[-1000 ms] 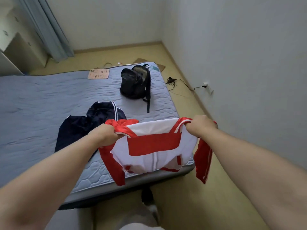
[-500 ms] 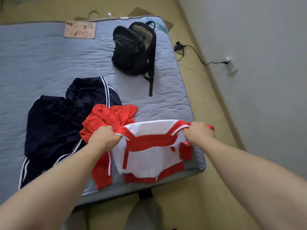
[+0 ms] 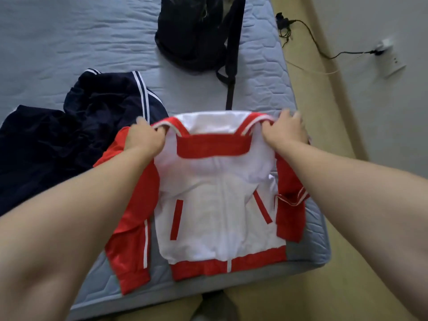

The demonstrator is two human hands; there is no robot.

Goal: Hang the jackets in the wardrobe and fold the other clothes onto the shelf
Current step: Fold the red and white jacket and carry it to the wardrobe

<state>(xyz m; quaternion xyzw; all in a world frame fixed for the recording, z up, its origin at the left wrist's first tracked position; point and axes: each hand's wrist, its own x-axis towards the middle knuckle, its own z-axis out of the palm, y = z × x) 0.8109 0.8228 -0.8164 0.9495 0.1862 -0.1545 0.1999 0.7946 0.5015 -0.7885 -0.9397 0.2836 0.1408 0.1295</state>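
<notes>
A red and white zip jacket (image 3: 217,205) lies front up on the near corner of the blue mattress (image 3: 69,42), its red hem by the mattress edge. My left hand (image 3: 144,139) grips its left shoulder near the collar. At the right shoulder, my right hand (image 3: 283,132) grips the fabric the same way. The red sleeves fall to either side. Left of it, a dark navy garment with white stripes (image 3: 69,135) is crumpled on the mattress, partly under the red sleeve. No wardrobe or shelf is in view.
A black backpack (image 3: 196,31) sits on the mattress beyond the jacket, its strap trailing toward the collar. To the right is tan floor with a black cable (image 3: 308,33) running to a wall socket (image 3: 391,63). The grey wall stands close on the right.
The jacket, held up in the air a second ago, has been lowered and spread flat on the mattress corner. Both hands kept their grip on the shoulders. The view has tilted downward.
</notes>
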